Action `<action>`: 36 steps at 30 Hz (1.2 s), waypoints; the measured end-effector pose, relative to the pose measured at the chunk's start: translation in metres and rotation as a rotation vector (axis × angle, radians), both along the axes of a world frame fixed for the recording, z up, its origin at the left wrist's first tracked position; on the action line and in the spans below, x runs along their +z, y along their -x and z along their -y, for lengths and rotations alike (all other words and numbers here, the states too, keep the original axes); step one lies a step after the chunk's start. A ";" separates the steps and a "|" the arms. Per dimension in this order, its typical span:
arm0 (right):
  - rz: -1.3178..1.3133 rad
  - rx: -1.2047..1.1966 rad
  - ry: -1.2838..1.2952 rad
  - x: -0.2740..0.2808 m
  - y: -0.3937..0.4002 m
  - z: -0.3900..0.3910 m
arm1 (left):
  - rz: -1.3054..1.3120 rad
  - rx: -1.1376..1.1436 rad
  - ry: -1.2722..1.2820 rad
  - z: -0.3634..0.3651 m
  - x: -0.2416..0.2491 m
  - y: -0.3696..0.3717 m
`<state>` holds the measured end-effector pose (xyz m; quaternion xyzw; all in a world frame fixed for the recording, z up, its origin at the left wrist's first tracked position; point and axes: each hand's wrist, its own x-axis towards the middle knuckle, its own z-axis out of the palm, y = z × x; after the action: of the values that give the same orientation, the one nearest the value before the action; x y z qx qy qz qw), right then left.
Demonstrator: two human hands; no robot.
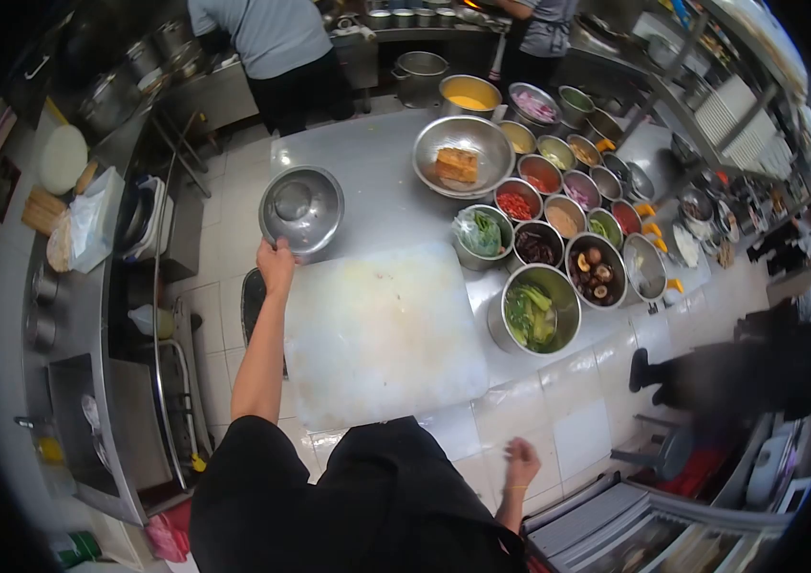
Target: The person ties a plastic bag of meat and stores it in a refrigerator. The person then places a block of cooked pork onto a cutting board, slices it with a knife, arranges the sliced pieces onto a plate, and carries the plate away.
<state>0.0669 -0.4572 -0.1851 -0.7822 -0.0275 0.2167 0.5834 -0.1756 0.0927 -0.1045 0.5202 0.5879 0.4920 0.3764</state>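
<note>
Gripping the near rim of a shiny, round metal bowl point(301, 210), the left hand point(277, 266) is clamped on one side only — such smooth metal wants a firm, level hold. The bowl is at the left edge of the table point(382, 196), just beyond the cutting board point(382, 334), a pale, scuffed slab with rounded corners. Farther right, the right hand point(522, 464) hangs over glossy floor tiles point(577, 437) — whether its curled fingers touch, I cannot tell.

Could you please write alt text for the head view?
A person's left hand holds a metal bowl by the rim near a white cutting board on a steel table. The right hand hangs free; pots of food stand to the right.
</note>
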 end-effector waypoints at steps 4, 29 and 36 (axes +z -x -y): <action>-0.002 0.128 0.011 0.029 0.008 -0.040 | -0.363 0.097 -0.253 -0.028 -0.044 0.022; 0.506 1.576 0.281 0.263 -0.247 -0.139 | -0.103 -0.460 -0.297 0.285 0.143 -0.353; 0.586 0.463 -0.270 0.205 -0.357 -0.104 | -0.209 -0.391 -0.064 0.292 0.160 -0.415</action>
<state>0.4241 -0.3529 0.0203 -0.7002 -0.3968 0.1048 0.5842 0.2398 -0.1995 0.0558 0.6842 0.4956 0.3715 0.3849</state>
